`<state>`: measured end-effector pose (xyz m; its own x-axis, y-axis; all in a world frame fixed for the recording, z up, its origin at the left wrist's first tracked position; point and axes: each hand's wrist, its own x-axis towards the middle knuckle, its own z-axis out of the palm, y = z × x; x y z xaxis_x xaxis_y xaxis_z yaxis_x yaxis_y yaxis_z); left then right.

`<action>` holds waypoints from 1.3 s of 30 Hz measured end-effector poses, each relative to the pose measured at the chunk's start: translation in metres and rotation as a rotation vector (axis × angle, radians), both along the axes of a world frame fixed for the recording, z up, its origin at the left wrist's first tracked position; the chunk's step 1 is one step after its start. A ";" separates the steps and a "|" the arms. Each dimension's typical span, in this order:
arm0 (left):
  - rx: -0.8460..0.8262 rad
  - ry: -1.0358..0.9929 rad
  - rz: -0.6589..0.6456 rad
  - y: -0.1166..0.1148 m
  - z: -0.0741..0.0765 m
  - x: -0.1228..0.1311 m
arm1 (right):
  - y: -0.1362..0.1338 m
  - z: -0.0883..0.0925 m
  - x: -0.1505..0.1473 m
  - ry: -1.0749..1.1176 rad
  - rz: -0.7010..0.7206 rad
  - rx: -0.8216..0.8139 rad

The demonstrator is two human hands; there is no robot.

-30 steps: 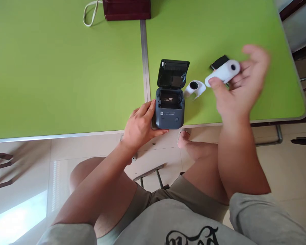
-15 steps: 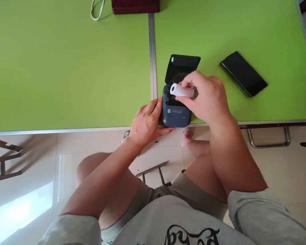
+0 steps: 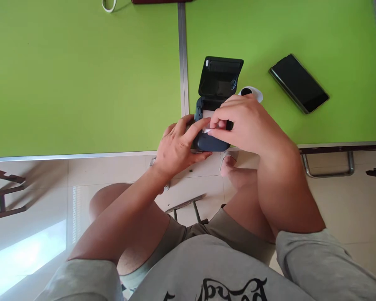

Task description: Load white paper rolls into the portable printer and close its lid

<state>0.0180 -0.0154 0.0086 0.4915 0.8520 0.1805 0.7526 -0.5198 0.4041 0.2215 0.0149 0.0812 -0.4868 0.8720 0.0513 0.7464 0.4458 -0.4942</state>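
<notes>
"Where is the paper (image 3: 208, 113)?"

"Inside the printer (image 3: 212, 145), pale and white in the dark, hollow bay. My right hand (image 3: 246, 121) pinches its near edge between thumb and fingertips."

"And your other hand?"

"My left hand (image 3: 175, 146) is clamped on the printer's left side, thumb along the near edge, forefinger stretched over the top to my right fingertips, so the two hands come together there."

"What's the printer like?"

"A squat, blue-grey plastic box with rounded corners. Its black lid (image 3: 221, 77) stands open at the far side, glossy inside."

"What lies around it?"

"Just off the printer's far right corner, partly behind my right hand, a white curl (image 3: 257, 93) with a round, dark hole. Farther right of the printer, a flat, glassy black phone (image 3: 300, 83) lies aslant. Beneath the printer is the smooth green table (image 3: 81, 83); a grey metal strip (image 3: 183, 54) runs away on its left."
</notes>
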 end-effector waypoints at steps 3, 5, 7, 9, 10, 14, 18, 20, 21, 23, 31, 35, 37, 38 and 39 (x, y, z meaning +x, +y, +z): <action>0.014 0.015 -0.016 0.000 0.000 0.000 | 0.001 0.000 0.005 0.133 -0.095 0.061; 0.032 0.025 -0.029 0.000 -0.001 0.000 | 0.003 -0.002 0.007 0.261 -0.258 0.160; 0.045 0.030 -0.034 0.000 -0.002 0.000 | 0.005 -0.005 0.008 0.335 -0.412 0.249; 0.051 0.031 -0.032 0.000 -0.002 0.000 | 0.007 -0.008 0.005 0.331 -0.486 0.264; 0.052 0.028 -0.032 0.000 -0.002 -0.001 | 0.009 -0.010 0.004 0.314 -0.492 0.249; 0.069 0.009 -0.033 0.001 -0.005 0.000 | 0.016 -0.017 -0.002 0.369 -0.445 0.260; 0.105 0.008 -0.040 0.001 -0.008 -0.001 | 0.018 -0.015 -0.002 0.626 -0.430 0.373; 0.108 0.014 -0.044 0.001 -0.008 -0.002 | 0.016 -0.009 -0.001 0.639 -0.412 0.318; 0.105 0.018 -0.044 0.001 -0.008 -0.002 | 0.014 -0.006 -0.001 0.616 -0.406 0.273; 0.106 0.015 -0.043 0.002 -0.009 -0.002 | 0.010 0.000 0.000 0.529 -0.407 0.158; 0.049 -0.095 0.021 0.008 -0.013 -0.001 | 0.005 0.012 0.003 0.068 -0.395 -0.266; 0.040 -0.092 0.018 0.008 -0.011 0.000 | 0.005 0.021 0.001 -0.021 -0.383 -0.325; 0.021 -0.093 0.018 0.008 -0.010 0.000 | 0.006 0.026 0.000 -0.086 -0.367 -0.355; 0.005 -0.095 0.018 0.009 -0.010 0.000 | 0.006 0.028 0.000 -0.123 -0.353 -0.360; -0.013 -0.098 0.018 0.009 -0.010 0.000 | 0.007 0.030 0.000 -0.159 -0.337 -0.358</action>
<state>0.0179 -0.0064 -0.0010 0.4565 0.8631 0.2163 0.7182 -0.5009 0.4830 0.2216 0.0218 0.1115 -0.1534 0.9311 -0.3308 0.8976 -0.0087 -0.4406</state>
